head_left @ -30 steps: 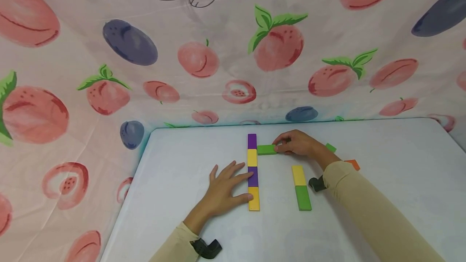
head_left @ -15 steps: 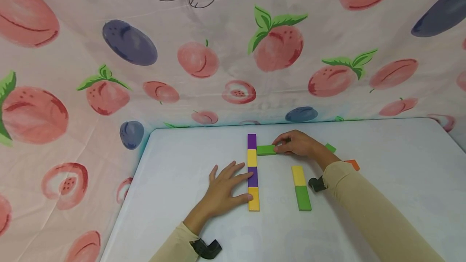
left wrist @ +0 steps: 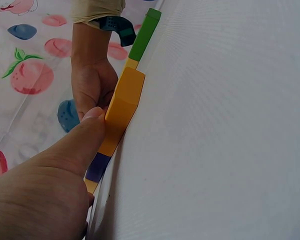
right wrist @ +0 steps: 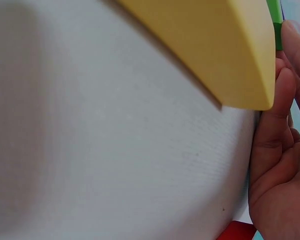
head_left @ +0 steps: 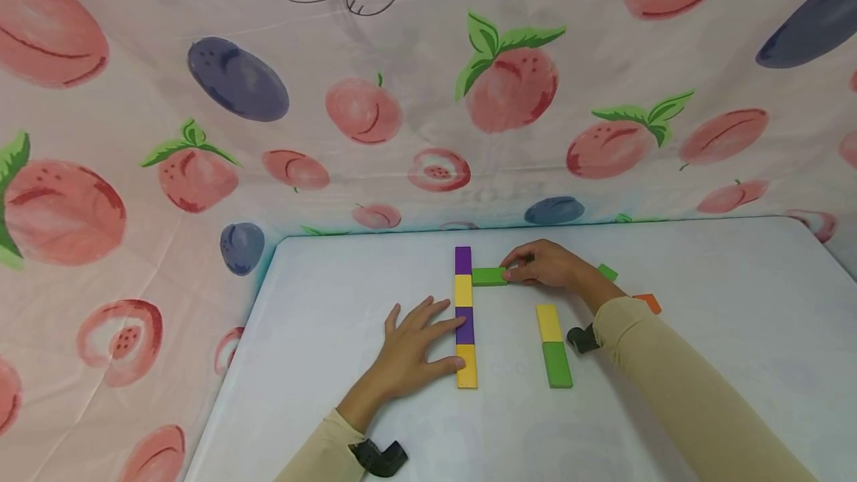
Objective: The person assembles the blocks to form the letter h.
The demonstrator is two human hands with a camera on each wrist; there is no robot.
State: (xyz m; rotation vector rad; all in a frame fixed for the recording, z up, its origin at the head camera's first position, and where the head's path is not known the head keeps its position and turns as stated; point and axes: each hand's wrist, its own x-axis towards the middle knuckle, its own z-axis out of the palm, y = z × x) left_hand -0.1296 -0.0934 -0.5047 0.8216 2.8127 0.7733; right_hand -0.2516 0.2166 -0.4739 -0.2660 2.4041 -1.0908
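Four-sided flat blocks form an upright column in the head view: a purple block (head_left: 463, 259) at the far end, then a yellow block (head_left: 463, 291), a second purple block (head_left: 463, 335) and a near yellow block (head_left: 467, 378). My left hand (head_left: 407, 352) lies spread beside it, thumb on the near yellow block and a fingertip on the second purple one. A green block (head_left: 487, 277) extends rightward from the column near its far end. My right hand (head_left: 550, 265) pinches that block's right end between thumb and finger. In the left wrist view, the thumb touches the yellow block (left wrist: 122, 110).
Right of the column, a yellow block (head_left: 550, 323) and a green block (head_left: 557, 364) lie end to end. Another green block (head_left: 607, 271) and an orange block (head_left: 649, 303) show partly behind the right arm. A fruit-print cloth (head_left: 402, 36) hangs behind the white table (head_left: 321, 266).
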